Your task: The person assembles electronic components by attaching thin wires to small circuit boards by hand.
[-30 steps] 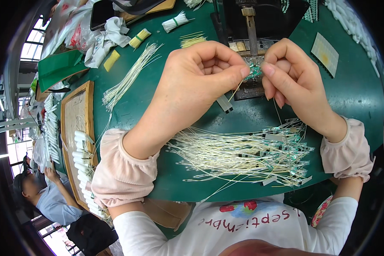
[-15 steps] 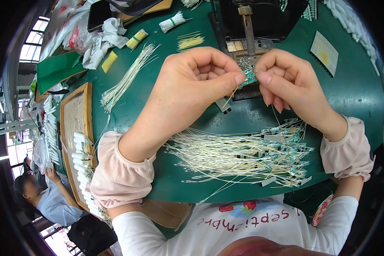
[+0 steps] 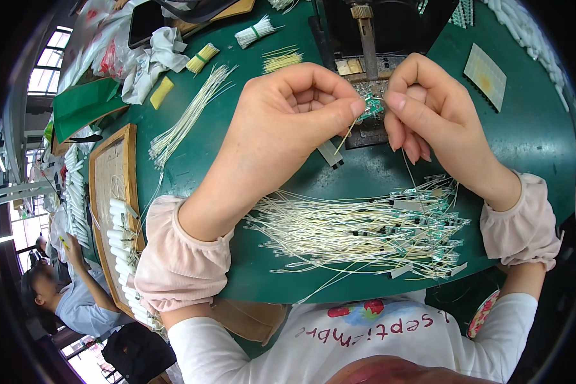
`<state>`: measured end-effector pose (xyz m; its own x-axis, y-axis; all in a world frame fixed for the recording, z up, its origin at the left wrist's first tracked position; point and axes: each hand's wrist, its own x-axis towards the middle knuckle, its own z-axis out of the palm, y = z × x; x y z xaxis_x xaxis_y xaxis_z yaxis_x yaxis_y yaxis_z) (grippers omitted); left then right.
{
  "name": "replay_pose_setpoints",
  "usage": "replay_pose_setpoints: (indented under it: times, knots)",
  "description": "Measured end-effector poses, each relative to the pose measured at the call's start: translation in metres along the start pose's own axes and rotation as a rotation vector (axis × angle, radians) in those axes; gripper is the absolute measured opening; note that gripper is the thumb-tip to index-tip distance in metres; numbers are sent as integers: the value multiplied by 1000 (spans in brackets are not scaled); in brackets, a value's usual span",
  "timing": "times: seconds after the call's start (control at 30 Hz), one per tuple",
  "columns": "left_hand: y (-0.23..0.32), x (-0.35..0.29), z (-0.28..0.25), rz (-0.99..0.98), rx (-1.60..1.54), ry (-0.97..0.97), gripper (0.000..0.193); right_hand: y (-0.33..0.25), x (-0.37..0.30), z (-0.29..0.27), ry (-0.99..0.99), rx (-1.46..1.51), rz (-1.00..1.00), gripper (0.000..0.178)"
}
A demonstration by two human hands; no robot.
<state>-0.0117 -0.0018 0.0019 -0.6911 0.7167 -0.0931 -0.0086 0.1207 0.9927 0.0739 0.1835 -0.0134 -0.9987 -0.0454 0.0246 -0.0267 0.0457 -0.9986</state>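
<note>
Left hand (image 3: 288, 121) – fingers curled, thumb and forefinger pinched on a thin pale wire (image 3: 347, 136) that slants down from the fingertips. Right hand (image 3: 432, 109) – closed likewise, fingertips gripping a small green circuit board (image 3: 369, 105) held between the 2 hands, just above the green tabletop (image 3: 531, 128). Below both wrists lies a spread pile of wired boards (image 3: 365, 233). Beyond the left hand: a loose bundle of white wires (image 3: 185, 121). Behind the right hand's knuckles, a dark metal fixture (image 3: 368, 38).
</note>
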Motion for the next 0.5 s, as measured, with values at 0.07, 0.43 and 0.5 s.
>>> replay_pose_setpoints:
  times: [0.07,0.43,0.5]
  knots:
    - [-1,0,-1,7,-2,16,14,-1,0,1,36,-25,-24,12]
    - [-4,1,0,57,-59,34,15,-1,-1,1,68,-22,-74,11]
    - [-1,-1,-1,17,-71,29,15,0,-1,0,75,-22,-67,11]
